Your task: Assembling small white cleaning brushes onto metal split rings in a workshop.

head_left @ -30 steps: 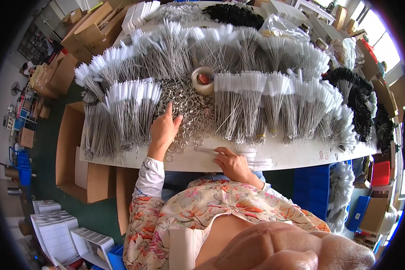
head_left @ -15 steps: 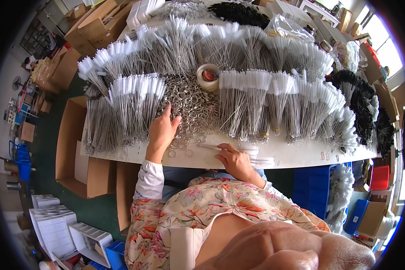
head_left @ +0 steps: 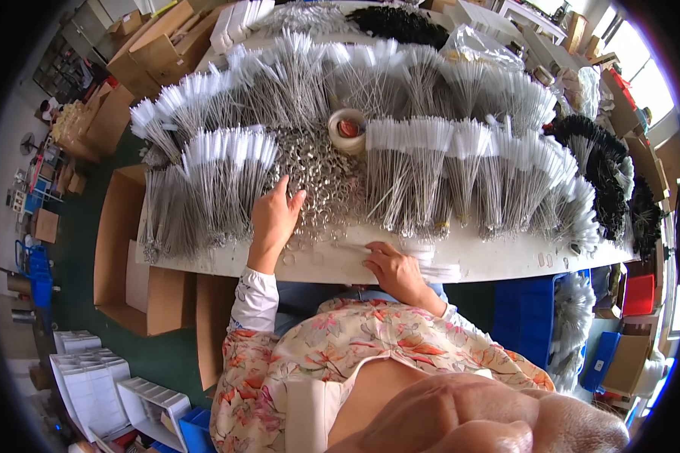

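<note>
My left hand (head_left: 273,219) spreads its fingers on the ring pile (head_left: 317,170); my right hand (head_left: 389,266) pinches white-tipped brushes (head_left: 400,249) at the desk's (head_left: 506,260) near edge; heaps remain unsorted.

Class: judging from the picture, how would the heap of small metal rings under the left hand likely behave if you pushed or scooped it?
The metal rings lie loose, so a push would probably scatter them. They look round and shiny, likely slippery, perhaps rolling. The left hand rests on them.

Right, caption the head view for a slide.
Left hand in heap of small silver metal rings; right hand on thin white-tipped wire brushes.
</note>
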